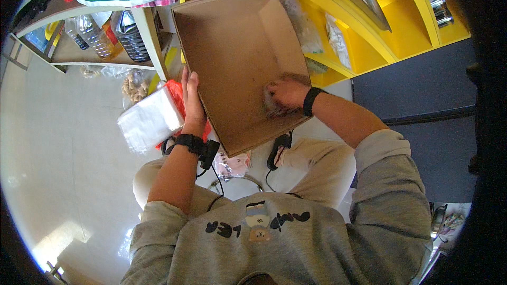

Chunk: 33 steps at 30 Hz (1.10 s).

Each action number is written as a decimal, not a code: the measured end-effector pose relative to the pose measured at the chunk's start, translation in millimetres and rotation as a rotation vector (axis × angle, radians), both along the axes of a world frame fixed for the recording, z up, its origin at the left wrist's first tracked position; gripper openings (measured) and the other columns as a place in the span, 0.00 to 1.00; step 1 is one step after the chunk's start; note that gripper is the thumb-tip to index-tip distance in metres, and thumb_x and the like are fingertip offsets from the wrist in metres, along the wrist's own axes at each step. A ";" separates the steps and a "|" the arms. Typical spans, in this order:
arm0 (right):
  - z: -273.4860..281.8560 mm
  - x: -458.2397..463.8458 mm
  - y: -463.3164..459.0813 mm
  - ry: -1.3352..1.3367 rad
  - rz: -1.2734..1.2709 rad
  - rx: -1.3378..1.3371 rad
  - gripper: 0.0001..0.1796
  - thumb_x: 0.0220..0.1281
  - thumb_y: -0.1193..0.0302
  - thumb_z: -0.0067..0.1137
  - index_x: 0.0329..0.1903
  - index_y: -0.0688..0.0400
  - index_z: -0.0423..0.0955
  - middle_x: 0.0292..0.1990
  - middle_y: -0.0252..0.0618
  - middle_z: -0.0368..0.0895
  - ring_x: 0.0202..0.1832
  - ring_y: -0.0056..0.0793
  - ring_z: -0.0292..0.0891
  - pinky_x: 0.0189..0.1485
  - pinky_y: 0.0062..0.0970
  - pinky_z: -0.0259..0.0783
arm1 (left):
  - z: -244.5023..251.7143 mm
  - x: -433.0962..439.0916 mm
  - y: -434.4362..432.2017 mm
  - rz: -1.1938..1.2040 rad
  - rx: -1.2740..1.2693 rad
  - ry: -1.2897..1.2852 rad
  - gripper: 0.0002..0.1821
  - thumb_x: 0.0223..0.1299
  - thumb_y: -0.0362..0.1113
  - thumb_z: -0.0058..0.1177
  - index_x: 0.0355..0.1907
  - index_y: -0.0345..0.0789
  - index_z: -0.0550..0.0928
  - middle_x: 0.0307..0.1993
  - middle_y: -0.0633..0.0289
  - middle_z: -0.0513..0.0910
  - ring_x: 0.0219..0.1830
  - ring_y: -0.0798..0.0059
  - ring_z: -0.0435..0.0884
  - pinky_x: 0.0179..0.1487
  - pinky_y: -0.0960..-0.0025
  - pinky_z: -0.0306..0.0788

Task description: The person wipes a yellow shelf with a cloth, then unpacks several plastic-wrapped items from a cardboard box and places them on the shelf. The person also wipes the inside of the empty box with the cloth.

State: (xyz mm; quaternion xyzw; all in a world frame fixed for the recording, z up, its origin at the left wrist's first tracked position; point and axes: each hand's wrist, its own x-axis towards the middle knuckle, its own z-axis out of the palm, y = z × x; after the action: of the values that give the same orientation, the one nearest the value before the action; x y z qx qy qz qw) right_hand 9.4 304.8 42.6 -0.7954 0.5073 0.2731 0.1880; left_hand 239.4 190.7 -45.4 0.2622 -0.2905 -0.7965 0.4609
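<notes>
An open cardboard box (233,55) is tilted in front of me, its bare brown inside facing up. My left hand (193,105) holds the box by its left wall, thumb at the rim and palm against the outer side. Inside the box, near the lower right corner, my right hand (290,93) grips a crumpled pale wad (272,105). The wad touches or nearly touches the box's bottom; blur hides whether it is cloth, paper or plastic film. Both wrists wear black bands.
Yellow shelving (366,43) with bagged goods rises behind the box. A pale rack (148,39) at left holds large plastic bottles (132,35). A stack of clear plastic bags (150,120) and bagged ginger (135,87) lie beside my left arm. A dark cabinet (416,83) stands at right.
</notes>
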 end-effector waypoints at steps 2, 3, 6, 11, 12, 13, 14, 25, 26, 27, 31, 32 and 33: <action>9.4 -12.0 -3.1 0.195 0.011 -0.031 0.07 0.50 0.67 0.53 0.31 0.55 0.77 0.45 0.40 0.74 0.48 0.40 0.68 0.47 0.35 0.68 | -0.9 -1.2 -1.4 0.015 0.015 -0.021 0.40 0.58 0.53 0.44 0.66 0.32 0.49 0.63 0.54 0.57 0.64 0.65 0.55 0.66 0.66 0.48; 10.9 -12.7 -9.6 0.036 -0.131 -0.024 0.08 0.51 0.67 0.53 0.32 0.55 0.77 0.41 0.41 0.75 0.44 0.40 0.70 0.44 0.35 0.69 | -0.7 -2.0 -1.9 0.019 0.028 -0.024 0.40 0.58 0.53 0.44 0.66 0.32 0.49 0.63 0.54 0.57 0.64 0.65 0.56 0.65 0.66 0.48; 4.0 8.3 -35.0 -0.504 -0.433 -0.138 0.12 0.54 0.63 0.50 0.37 0.56 0.75 0.28 0.47 0.77 0.31 0.44 0.74 0.35 0.38 0.69 | 1.3 -3.6 -2.7 0.021 0.019 -0.037 0.40 0.58 0.52 0.45 0.66 0.32 0.49 0.63 0.54 0.57 0.64 0.65 0.56 0.65 0.66 0.49; -27.4 94.5 -67.7 -0.545 -0.440 -0.169 0.25 0.63 0.55 0.42 0.56 0.56 0.64 0.52 0.51 0.70 0.53 0.48 0.67 0.55 0.37 0.63 | 5.4 -1.8 -2.7 0.051 0.003 -0.086 0.39 0.58 0.51 0.45 0.66 0.32 0.50 0.63 0.54 0.57 0.63 0.65 0.56 0.65 0.66 0.49; -27.1 106.3 -60.5 -0.515 -0.441 -0.147 0.26 0.63 0.53 0.40 0.57 0.56 0.63 0.53 0.52 0.69 0.54 0.48 0.66 0.57 0.38 0.62 | 5.8 -1.0 -1.9 0.063 0.014 -0.115 0.39 0.58 0.51 0.45 0.66 0.32 0.51 0.63 0.54 0.57 0.63 0.65 0.56 0.65 0.66 0.49; -25.6 116.2 -52.9 -0.508 -0.433 -0.138 0.28 0.63 0.51 0.39 0.59 0.55 0.62 0.55 0.52 0.68 0.56 0.48 0.65 0.58 0.39 0.61 | 5.9 -0.3 -0.1 0.083 0.032 -0.148 0.39 0.58 0.51 0.45 0.66 0.32 0.51 0.63 0.54 0.57 0.63 0.64 0.57 0.65 0.66 0.49; -19.3 117.1 -40.9 -0.537 -0.383 -0.021 0.29 0.63 0.49 0.38 0.58 0.55 0.62 0.54 0.53 0.68 0.56 0.48 0.65 0.58 0.39 0.60 | 5.9 -0.2 0.8 0.091 0.026 -0.148 0.39 0.58 0.51 0.45 0.66 0.32 0.51 0.63 0.54 0.57 0.63 0.64 0.56 0.65 0.66 0.49; 4.9 116.2 -6.4 -0.514 -0.129 0.177 0.49 0.45 0.47 0.60 0.65 0.58 0.49 0.58 0.57 0.61 0.53 0.52 0.66 0.56 0.38 0.64 | -6.5 -7.0 -12.3 0.051 0.022 -0.098 0.45 0.55 0.58 0.46 0.66 0.33 0.49 0.66 0.54 0.52 0.67 0.65 0.50 0.66 0.64 0.45; 5.1 117.2 3.5 -0.423 -0.165 0.137 0.49 0.45 0.50 0.61 0.65 0.57 0.47 0.58 0.57 0.60 0.53 0.53 0.66 0.56 0.39 0.64 | -6.9 -6.6 -13.4 0.025 0.010 -0.098 0.45 0.54 0.60 0.46 0.66 0.33 0.49 0.66 0.54 0.52 0.67 0.65 0.49 0.66 0.64 0.45; 5.7 117.5 11.2 -0.336 -0.197 0.105 0.50 0.44 0.53 0.63 0.66 0.57 0.44 0.59 0.58 0.59 0.53 0.54 0.66 0.55 0.39 0.65 | -6.4 -5.8 -14.5 -0.008 0.007 -0.111 0.46 0.54 0.61 0.45 0.66 0.33 0.50 0.66 0.55 0.51 0.67 0.65 0.49 0.66 0.63 0.46; 8.2 120.6 5.0 -0.516 -0.318 0.024 0.48 0.44 0.60 0.62 0.65 0.59 0.44 0.49 0.62 0.68 0.45 0.54 0.71 0.47 0.41 0.70 | 7.2 9.1 -18.9 -0.255 0.036 -0.100 0.44 0.57 0.65 0.38 0.66 0.35 0.52 0.65 0.57 0.55 0.65 0.65 0.53 0.65 0.62 0.49; 10.0 123.1 0.5 -0.545 -0.331 0.021 0.47 0.44 0.60 0.61 0.65 0.60 0.45 0.48 0.62 0.69 0.47 0.54 0.70 0.49 0.40 0.68 | 12.9 17.0 -18.5 -0.276 0.001 -0.097 0.41 0.59 0.65 0.33 0.66 0.36 0.53 0.64 0.58 0.58 0.64 0.65 0.56 0.64 0.61 0.51; 11.7 126.3 -4.8 -0.516 -0.371 0.048 0.47 0.44 0.60 0.60 0.64 0.61 0.45 0.48 0.61 0.69 0.48 0.53 0.69 0.51 0.40 0.67 | 18.4 26.9 -15.5 -0.224 0.045 -0.118 0.44 0.57 0.67 0.34 0.66 0.37 0.52 0.64 0.58 0.57 0.64 0.63 0.55 0.63 0.58 0.51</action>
State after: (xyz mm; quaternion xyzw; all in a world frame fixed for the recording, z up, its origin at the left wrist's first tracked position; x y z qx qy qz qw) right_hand 135.6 300.1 54.2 -0.7277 0.5726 0.0354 0.3759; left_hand 266.3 175.2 -27.0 0.2849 -0.3264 -0.8325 0.3452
